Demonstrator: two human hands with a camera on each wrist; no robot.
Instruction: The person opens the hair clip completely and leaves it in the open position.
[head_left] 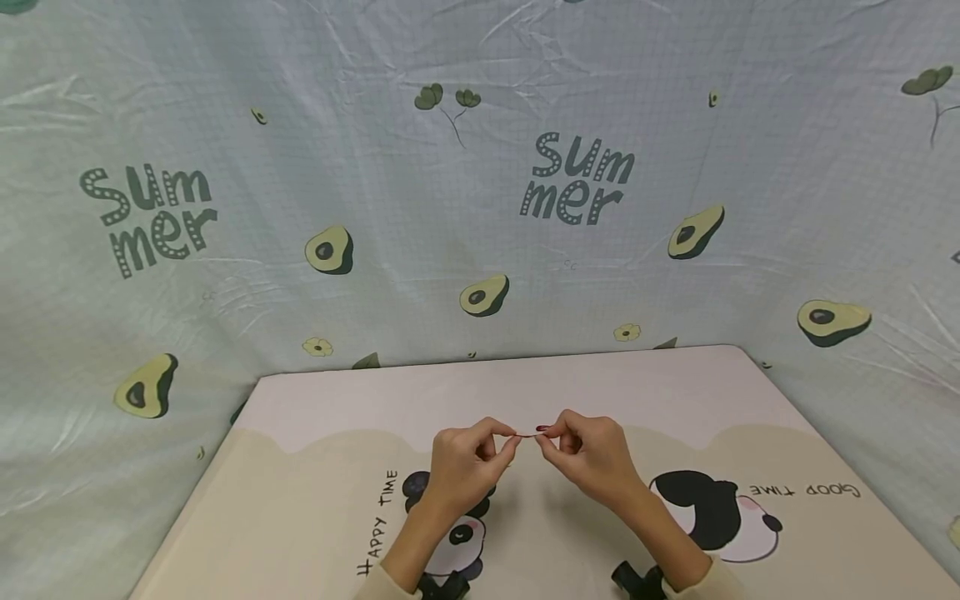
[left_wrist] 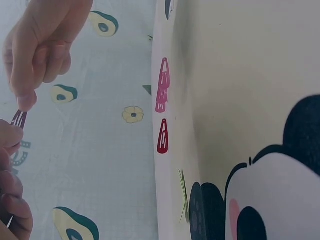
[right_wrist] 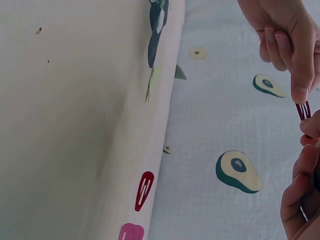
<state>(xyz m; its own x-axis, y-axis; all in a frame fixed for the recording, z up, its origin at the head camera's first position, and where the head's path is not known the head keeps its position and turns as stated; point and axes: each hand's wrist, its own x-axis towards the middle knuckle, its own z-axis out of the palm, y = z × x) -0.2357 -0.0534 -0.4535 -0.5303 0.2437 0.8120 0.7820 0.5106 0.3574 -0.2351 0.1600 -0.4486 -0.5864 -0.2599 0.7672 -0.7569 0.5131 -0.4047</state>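
A dark red snap hair clip (left_wrist: 19, 118) is held in the air above the table, seen edge-on as a thin line in the head view. My left hand (head_left: 467, 463) pinches one end between thumb and index finger. At the other end, the thumb and index finger of my right hand (head_left: 592, 454) pinch it too. On the table, a red snap hair clip (right_wrist: 144, 191) lies on its own. Beside it are pink snap hair clips (left_wrist: 164, 75) in a row, partly overlapping. These clips cannot be made out in the head view.
The table mat (head_left: 315, 500) bears printed pandas and lettering, with a pale pink band along its far part. Behind and beside it hangs a curtain (head_left: 405, 208) printed with avocados. Black wrist mounts (head_left: 637, 579) show at the bottom of the head view.
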